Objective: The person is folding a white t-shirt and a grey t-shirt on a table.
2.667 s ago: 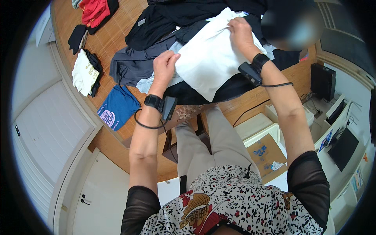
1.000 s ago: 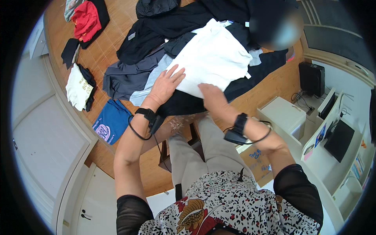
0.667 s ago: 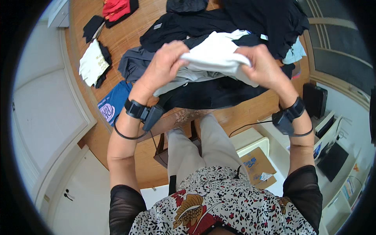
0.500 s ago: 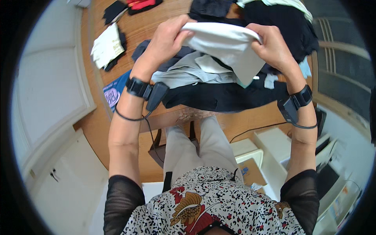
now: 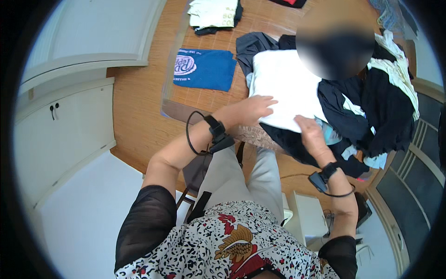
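Observation:
A white garment point(image 5: 287, 86) lies spread and fairly smooth over a heap of dark clothes on the wooden table. At its near left edge rests my left hand point(image 5: 255, 109), open, with its fingers stretched over the cloth. My right hand point(image 5: 310, 134) touches the near right edge of the same garment, fingers loosely apart. Beneath and to the right, black garments point(image 5: 341, 109) are bunched up. A grey garment point(image 5: 253, 46) sticks out behind the white one on the left.
Left of the heap lies a folded blue garment point(image 5: 209, 69) with a pale print. Beyond it is a folded cream-and-black stack point(image 5: 213, 16). More black and cream clothes point(image 5: 392, 93) pile up at the right. A round blurred patch hides part of the far side. A white cabinet point(image 5: 74, 130) stands left.
The white garment, held up between both hands before, now lies flat on the heap. My hands have come down nearer to me, and the view has shifted left.

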A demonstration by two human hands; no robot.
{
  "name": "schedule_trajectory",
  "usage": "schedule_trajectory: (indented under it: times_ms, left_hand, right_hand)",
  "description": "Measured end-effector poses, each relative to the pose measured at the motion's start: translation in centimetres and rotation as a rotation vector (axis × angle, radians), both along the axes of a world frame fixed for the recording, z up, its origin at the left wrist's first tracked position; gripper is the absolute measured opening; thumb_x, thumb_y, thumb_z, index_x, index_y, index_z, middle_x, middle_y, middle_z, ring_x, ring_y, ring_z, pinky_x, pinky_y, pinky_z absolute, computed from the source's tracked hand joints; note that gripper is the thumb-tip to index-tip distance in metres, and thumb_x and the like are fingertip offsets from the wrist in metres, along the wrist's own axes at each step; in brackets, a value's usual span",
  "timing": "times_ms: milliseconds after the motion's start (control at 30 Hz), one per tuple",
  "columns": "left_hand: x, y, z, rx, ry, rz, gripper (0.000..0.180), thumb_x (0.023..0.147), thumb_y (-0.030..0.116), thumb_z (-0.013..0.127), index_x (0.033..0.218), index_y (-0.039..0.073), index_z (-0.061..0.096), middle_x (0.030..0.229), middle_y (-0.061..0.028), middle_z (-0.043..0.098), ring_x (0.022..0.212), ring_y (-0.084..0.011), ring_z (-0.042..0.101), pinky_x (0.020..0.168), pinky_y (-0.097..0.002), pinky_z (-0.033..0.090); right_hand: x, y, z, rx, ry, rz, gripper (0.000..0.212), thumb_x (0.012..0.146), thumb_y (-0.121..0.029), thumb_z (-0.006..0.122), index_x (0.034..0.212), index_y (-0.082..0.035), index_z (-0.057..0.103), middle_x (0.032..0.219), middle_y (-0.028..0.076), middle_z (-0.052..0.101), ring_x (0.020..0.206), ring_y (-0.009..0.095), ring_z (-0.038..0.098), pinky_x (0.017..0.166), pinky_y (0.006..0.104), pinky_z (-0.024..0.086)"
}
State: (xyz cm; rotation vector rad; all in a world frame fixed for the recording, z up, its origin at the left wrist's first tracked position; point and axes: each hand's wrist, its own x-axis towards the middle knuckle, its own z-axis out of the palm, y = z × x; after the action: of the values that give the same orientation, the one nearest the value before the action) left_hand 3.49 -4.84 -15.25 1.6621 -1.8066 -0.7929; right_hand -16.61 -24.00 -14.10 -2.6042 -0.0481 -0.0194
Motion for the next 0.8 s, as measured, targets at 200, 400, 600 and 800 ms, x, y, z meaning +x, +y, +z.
schedule_trajectory:
  times_ms: [200, 400, 600, 800]
  left_hand:
    - [-4.6, 4.7, -5.1, 0.157, 0.151, 0.001, 0.026, 0.062, -0.006, 0.058, 0.088, -0.001, 0.058, 0.127, -0.0255, 0.049, 0.125, -0.0423, 0.040, 0.102, -0.0484, 0.035]
    - [2.6, 2.0, -2.9, 0.462, 0.537, 0.014, 0.023, 0.063, -0.002, 0.052, 0.087, -0.001, 0.054, 0.097, -0.0141, 0.064, 0.105, -0.0283, 0.058, 0.086, -0.0346, 0.045]
    - [8.4, -0.8, -4.5, 0.588, 1.062, 0.253, 0.043, 0.067, 0.002, 0.053, 0.110, -0.002, 0.056, 0.103, -0.0075, 0.063, 0.099, -0.0146, 0.058, 0.086, -0.0272, 0.047]
    - [8.9, -0.9, -9.0, 0.206, 1.805, 0.784, 0.050, 0.096, 0.036, 0.048, 0.125, -0.005, 0.046, 0.122, -0.0119, 0.056, 0.112, -0.0216, 0.054, 0.096, -0.0338, 0.043]
  right_hand:
    - [-2.4, 2.9, -2.1, 0.086, 0.175, 0.074, 0.030, 0.071, 0.000, 0.056, 0.101, 0.001, 0.060, 0.099, 0.018, 0.064, 0.092, 0.033, 0.061, 0.084, 0.0402, 0.048]
    - [2.2, -2.5, 0.6, 0.725, 0.422, -0.229, 0.043, 0.069, -0.013, 0.070, 0.110, -0.002, 0.061, 0.104, 0.014, 0.065, 0.098, 0.026, 0.060, 0.089, 0.0312, 0.044]
    - [4.7, -5.2, -3.7, 0.815, 0.496, -0.257, 0.076, 0.058, -0.024, 0.086, 0.120, 0.002, 0.051, 0.114, 0.013, 0.058, 0.108, 0.019, 0.052, 0.097, 0.0301, 0.037]
    - [7.3, -5.8, -8.9, 0.880, 0.449, -0.592, 0.041, 0.079, -0.024, 0.072, 0.107, 0.003, 0.061, 0.093, 0.008, 0.066, 0.081, 0.017, 0.062, 0.075, 0.0289, 0.048]
